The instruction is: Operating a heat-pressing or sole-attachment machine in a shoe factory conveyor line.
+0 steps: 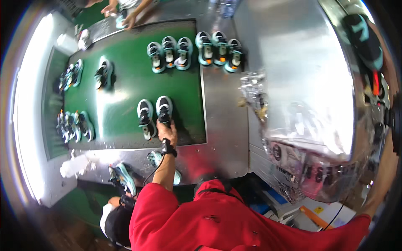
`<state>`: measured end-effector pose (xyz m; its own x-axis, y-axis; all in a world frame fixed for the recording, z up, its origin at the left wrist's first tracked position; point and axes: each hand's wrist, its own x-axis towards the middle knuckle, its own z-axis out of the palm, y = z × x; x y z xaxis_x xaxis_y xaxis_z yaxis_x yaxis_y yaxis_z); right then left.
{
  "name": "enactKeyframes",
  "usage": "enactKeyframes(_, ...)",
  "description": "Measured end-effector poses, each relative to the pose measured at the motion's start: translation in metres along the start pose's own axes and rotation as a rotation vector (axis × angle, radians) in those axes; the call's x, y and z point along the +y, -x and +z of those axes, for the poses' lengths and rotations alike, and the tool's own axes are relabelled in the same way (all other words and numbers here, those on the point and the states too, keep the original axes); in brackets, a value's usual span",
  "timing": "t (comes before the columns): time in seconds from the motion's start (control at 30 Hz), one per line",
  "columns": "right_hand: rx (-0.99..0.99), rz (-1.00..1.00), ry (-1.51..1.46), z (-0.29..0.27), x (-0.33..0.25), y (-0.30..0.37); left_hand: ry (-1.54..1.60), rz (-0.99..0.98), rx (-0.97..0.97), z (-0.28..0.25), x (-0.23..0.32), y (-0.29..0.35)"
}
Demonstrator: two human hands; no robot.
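My left hand (167, 131), with a black device strapped at the wrist, is closed round the heel of a black, white and teal sneaker (164, 107) on the green belt (125, 94). A matching sneaker (145, 113) lies just left of it, toe pointing away. At the far right rim, my right hand (388, 62) grips a dark sneaker (363, 39) with teal markings, raised beside a shiny metal housing (301, 75). The picture's edge bends this hand and hides part of its fingers.
Several sneakers (169, 52) stand at the belt's far side, others (75, 125) along its left. More sneakers (206, 48) rest on the metal border. Across the belt, another person's hands (130, 20) hold a shoe. A person in a dark cap (118, 224) is at lower left. Clear plastic bags (326, 175) hang by the housing.
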<state>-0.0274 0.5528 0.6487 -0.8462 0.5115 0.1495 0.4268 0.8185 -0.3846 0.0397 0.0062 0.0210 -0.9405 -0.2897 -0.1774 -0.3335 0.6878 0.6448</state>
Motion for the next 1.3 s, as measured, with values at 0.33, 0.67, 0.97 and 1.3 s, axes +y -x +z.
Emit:
enactKeyframes(0.33, 0.37, -0.231, -0.199, -0.065, -0.013, 0.125, -0.144, 0.404, -0.164, -0.062, 0.049, 0.011)
enactKeyframes(0.67, 0.785, -0.297, 0.05, -0.072, 0.055, 0.462, 0.735, 0.278, -1.842, -0.158, 0.27, 0.317)
enactKeyframes(0.97, 0.787, 0.519, 0.411, -0.035, 0.06, 0.714, 0.672, 1.008, -2.135, -0.148, 0.293, 0.546)
enactKeyframes(1.3, 1.699, 0.855, -0.585, 0.065, 0.084, 1.012, 0.064, 0.835, -2.652, -0.214, 0.148, 0.757)
